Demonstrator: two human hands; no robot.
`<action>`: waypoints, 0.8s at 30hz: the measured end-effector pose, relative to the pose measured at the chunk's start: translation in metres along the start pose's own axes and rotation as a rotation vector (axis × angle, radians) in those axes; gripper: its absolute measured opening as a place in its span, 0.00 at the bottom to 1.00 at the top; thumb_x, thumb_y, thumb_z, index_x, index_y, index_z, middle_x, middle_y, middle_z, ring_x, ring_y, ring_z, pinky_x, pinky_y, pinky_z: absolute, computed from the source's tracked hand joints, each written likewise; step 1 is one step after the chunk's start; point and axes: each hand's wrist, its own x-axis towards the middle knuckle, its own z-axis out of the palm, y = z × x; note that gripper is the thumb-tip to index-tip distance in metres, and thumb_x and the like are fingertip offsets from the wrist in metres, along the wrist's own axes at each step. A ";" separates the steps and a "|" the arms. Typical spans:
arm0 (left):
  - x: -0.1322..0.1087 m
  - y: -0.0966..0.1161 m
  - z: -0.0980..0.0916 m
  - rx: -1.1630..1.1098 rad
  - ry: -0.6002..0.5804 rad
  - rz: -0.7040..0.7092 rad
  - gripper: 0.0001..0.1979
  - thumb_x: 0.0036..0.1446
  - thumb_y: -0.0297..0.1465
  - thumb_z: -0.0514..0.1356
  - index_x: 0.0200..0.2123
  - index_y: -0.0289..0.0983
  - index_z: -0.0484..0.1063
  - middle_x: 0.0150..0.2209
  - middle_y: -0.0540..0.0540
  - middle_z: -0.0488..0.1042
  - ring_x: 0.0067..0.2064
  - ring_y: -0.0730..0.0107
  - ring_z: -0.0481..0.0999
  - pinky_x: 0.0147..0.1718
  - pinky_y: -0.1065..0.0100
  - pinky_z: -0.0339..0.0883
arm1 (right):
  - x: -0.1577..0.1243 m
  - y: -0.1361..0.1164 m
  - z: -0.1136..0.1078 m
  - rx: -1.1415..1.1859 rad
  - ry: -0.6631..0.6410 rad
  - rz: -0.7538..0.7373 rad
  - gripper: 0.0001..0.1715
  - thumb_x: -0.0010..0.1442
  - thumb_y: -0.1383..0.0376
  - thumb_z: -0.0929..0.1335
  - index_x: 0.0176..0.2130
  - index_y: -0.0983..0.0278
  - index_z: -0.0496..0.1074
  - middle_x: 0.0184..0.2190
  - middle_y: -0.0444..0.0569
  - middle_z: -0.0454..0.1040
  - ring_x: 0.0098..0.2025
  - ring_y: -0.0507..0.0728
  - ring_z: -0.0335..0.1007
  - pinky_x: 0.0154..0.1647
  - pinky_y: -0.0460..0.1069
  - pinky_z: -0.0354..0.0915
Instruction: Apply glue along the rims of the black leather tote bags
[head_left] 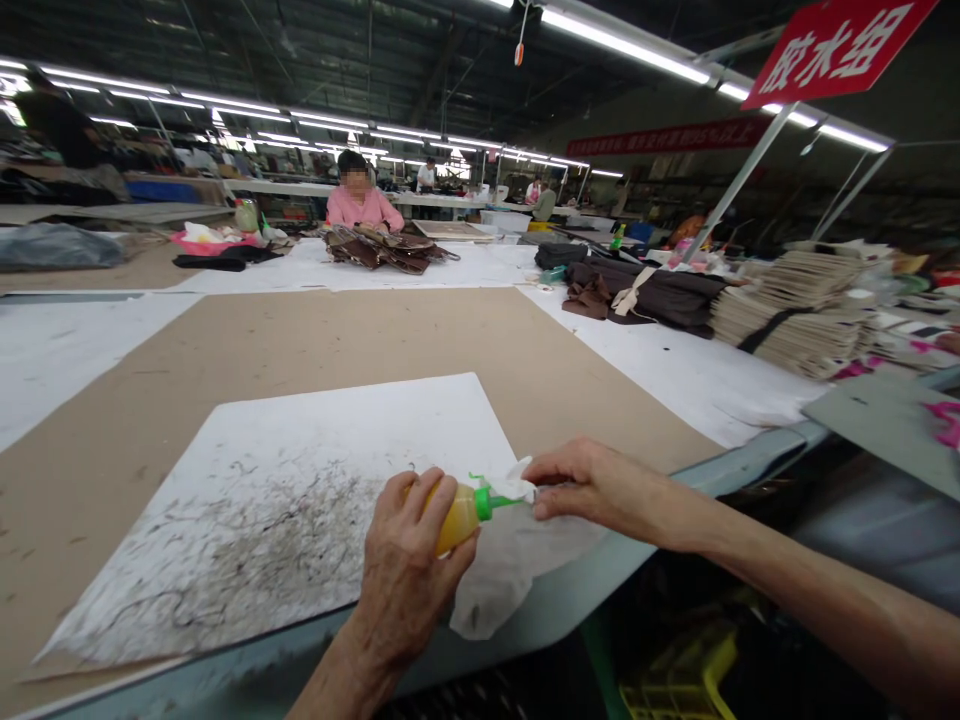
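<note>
My left hand (411, 555) is wrapped round a squeeze bottle (457, 522) of yellow liquid with a green nozzle cap, tilted on its side so that the nozzle points right. At the tip of the nozzle, my right hand (581, 482) pinches a crumpled white tissue (517, 480) between thumb and fingers. Below the bottle, a thin translucent sheet (499, 580) hangs over the table's front edge. A white board (360, 420) with dark glue-like smears and specks lies to the left of both hands.
Brown paper (360, 330) covers much of the table. Bundled dark fabric (660, 290) and stacked beige pieces (787, 300) sit at the right. Across the table, a person in pink (364, 205) is behind brown pieces (382, 250). A yellow crate (682, 675) stands below the edge.
</note>
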 end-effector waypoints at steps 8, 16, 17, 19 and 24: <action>-0.004 -0.003 -0.009 -0.127 -0.169 -0.134 0.16 0.47 0.28 0.63 0.41 0.37 0.66 0.40 0.46 0.72 0.42 0.59 0.65 0.40 0.58 0.66 | -0.010 -0.012 0.020 -0.710 0.094 -0.190 0.06 0.60 0.73 0.66 0.39 0.64 0.68 0.35 0.48 0.71 0.37 0.60 0.65 0.35 0.50 0.55; -0.006 -0.003 -0.015 -0.202 -0.331 -0.225 0.13 0.46 0.30 0.63 0.36 0.37 0.67 0.35 0.47 0.72 0.39 0.62 0.67 0.37 0.59 0.67 | -0.001 -0.005 0.032 -0.870 0.025 -0.183 0.05 0.60 0.74 0.65 0.35 0.66 0.68 0.31 0.50 0.70 0.32 0.59 0.64 0.29 0.49 0.51; -0.007 -0.004 -0.015 -0.184 -0.327 -0.200 0.13 0.45 0.29 0.63 0.36 0.37 0.67 0.36 0.47 0.72 0.39 0.61 0.67 0.37 0.59 0.67 | 0.000 -0.003 0.032 -0.811 0.014 -0.154 0.04 0.62 0.72 0.65 0.33 0.66 0.67 0.29 0.49 0.70 0.31 0.58 0.64 0.29 0.49 0.51; -0.009 -0.004 -0.014 -0.124 -0.294 -0.117 0.13 0.44 0.28 0.63 0.37 0.37 0.67 0.37 0.46 0.73 0.39 0.61 0.67 0.37 0.59 0.67 | 0.001 -0.001 0.030 -0.645 -0.013 -0.111 0.11 0.65 0.67 0.63 0.29 0.65 0.66 0.24 0.46 0.66 0.29 0.55 0.62 0.29 0.48 0.51; -0.007 -0.007 -0.019 0.115 -0.142 0.166 0.17 0.47 0.25 0.60 0.43 0.36 0.66 0.42 0.42 0.73 0.43 0.56 0.68 0.40 0.57 0.67 | 0.000 0.009 0.021 0.071 -0.191 0.080 0.21 0.62 0.56 0.62 0.23 0.65 0.59 0.18 0.40 0.54 0.20 0.49 0.49 0.19 0.45 0.45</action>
